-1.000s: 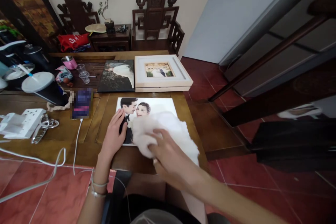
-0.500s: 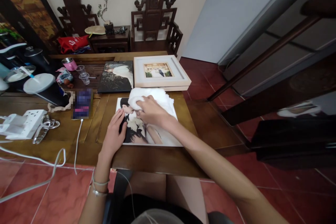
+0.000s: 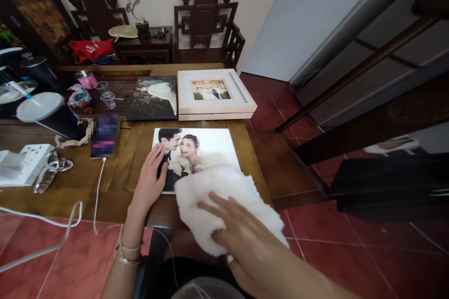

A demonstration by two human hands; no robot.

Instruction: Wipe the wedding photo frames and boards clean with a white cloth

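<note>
A photo panel (image 3: 215, 142) showing two people lies flat near the front edge of the wooden table. My left hand (image 3: 150, 173) rests on its left side, fingers stretched out and flat, holding nothing. In my right hand (image 3: 238, 229) is a white towel (image 3: 203, 191), with the fingers pressed into its folds. The towel covers the lower right part of the panel and hangs past the table's front edge.
Behind the panel lie a dark photo panel (image 3: 154, 98) and a pale wooden picture frame (image 3: 212, 111). To the left are a phone (image 3: 105, 136) on a white cable, a lidded cup (image 3: 49, 117), a power strip (image 3: 33, 163) and a clear hair claw (image 3: 52, 168).
My right hand has drawn the towel from the panel's top toward my body, and the towel has spread out. Both pictured faces now show. My left hand stays on the panel's left side.
</note>
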